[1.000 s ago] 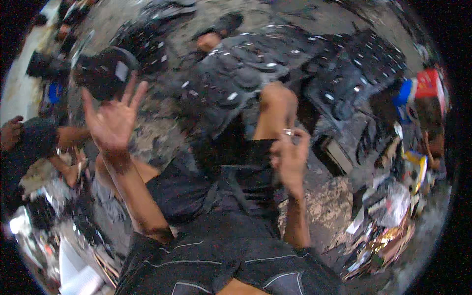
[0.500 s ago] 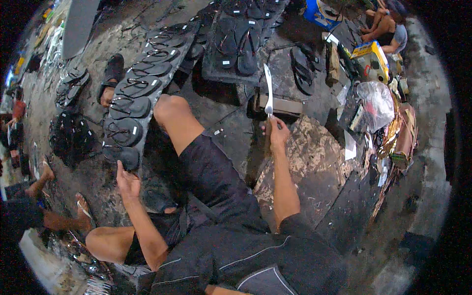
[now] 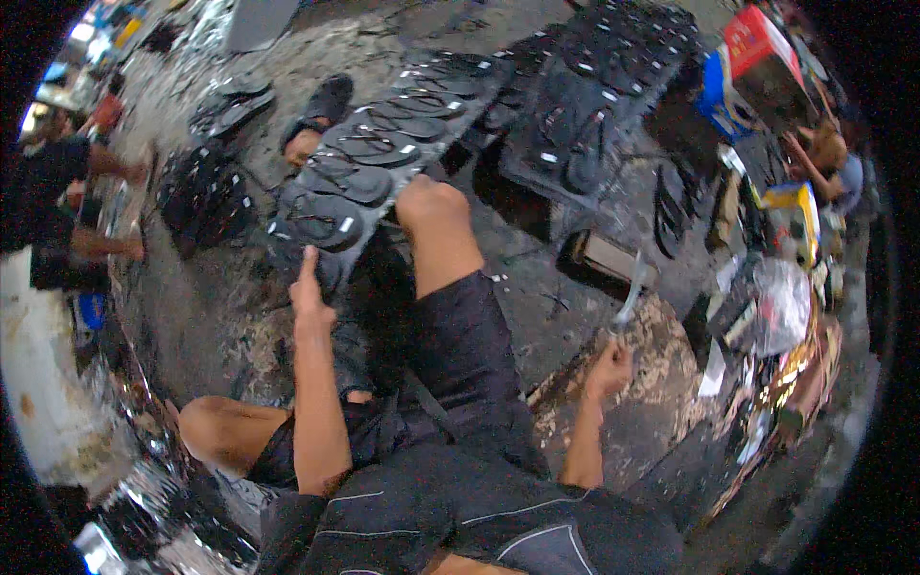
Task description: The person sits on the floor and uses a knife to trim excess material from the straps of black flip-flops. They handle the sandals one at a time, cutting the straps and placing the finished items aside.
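Right hand: the lower end of a slim, pale, curved blade of metal-like sheen is clamped in the closed fingers. The blade is held raised, tip away from the body, over a brown-and-black mottled board. Its far part is seen across a pale-topped oblong block; contact cannot be told.

Left hand: thumb and extended index finger are held apart, with nothing seen grasped. The near end of a row of flat black thong sandals is pointed at (touch cannot be confirmed; the view is blurred).

Handling, as judged: the blade is likely light, smooth and stiff edgewise, with some flex across the flat. It is best gripped at the lower end, clear of any sharp edge. The sandals are probably light, soft and bendable, best lifted by the sole's rim; the thin straps are better spared.
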Demonstrator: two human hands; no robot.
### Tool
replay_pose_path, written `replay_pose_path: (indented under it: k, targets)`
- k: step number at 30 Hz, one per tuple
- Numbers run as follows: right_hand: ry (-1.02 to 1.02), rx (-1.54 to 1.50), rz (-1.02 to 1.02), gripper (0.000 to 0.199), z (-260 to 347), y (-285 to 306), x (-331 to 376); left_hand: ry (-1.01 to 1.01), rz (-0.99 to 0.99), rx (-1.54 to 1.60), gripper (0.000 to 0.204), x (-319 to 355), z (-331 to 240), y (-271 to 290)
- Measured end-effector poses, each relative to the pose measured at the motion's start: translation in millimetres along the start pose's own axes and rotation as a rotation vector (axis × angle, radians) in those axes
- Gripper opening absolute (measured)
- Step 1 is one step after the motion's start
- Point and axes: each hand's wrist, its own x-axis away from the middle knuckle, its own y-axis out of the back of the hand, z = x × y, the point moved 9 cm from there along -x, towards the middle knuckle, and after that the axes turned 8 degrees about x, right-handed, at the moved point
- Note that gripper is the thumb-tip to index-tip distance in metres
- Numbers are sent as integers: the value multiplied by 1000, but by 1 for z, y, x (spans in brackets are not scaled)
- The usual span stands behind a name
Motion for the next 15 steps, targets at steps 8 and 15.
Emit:
replay_pose_path:
  k: [8,15]
  targets:
    - [475,490,124,45,84,-27,-46,-202,-351,-348,106,19,-28,6]
    - [693,60,355,40,258,18,71,-213,-256,-592,105,53,-90,60]
